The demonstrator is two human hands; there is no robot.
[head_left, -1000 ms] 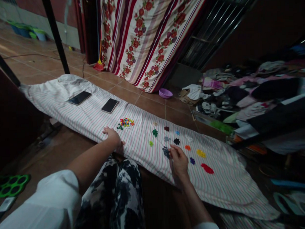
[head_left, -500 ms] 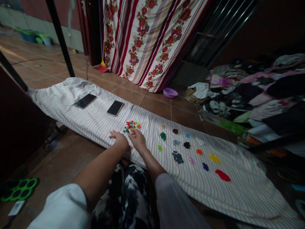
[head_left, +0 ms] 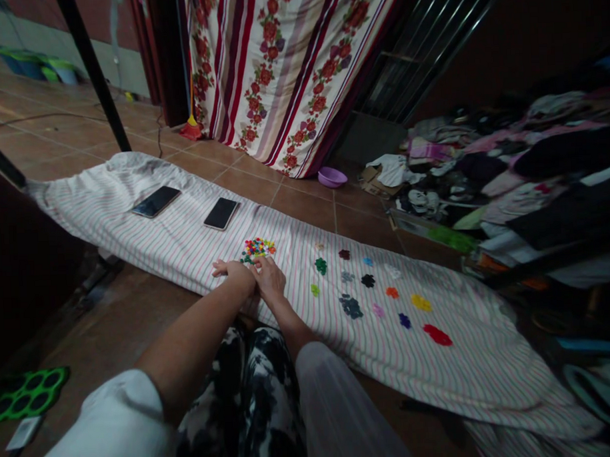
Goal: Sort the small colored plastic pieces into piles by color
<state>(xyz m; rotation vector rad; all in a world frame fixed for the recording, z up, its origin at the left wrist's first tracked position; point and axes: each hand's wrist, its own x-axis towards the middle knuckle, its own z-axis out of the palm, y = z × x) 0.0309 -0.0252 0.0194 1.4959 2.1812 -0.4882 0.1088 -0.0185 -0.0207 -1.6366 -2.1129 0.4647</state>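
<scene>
My left hand (head_left: 235,268) is over the striped cloth, just in front of a mixed pile of small coloured pieces (head_left: 259,246). Its fingers stretch out to the left; the palm is mostly hidden. Close against it is my right hand (head_left: 271,278), fingers bent together at the near edge of the pile. Whatever those fingertips may hold is too small to make out. Right of my hands, pieces lie sorted by colour, among them dark green pieces (head_left: 321,266), dark grey pieces (head_left: 350,306), yellow pieces (head_left: 421,302) and red pieces (head_left: 437,335).
The striped cloth (head_left: 470,383) covers a long, low surface. Two dark-screened devices, a larger one (head_left: 156,202) and a phone (head_left: 221,213), lie on its left part. Beyond it are a purple basin (head_left: 332,177), a floral curtain (head_left: 260,77) and heaped clothes (head_left: 507,161).
The view has shifted slightly, so the scene sits a little further left. My right hand has come closer to my left hand, and its fingers now meet or overlap it.
</scene>
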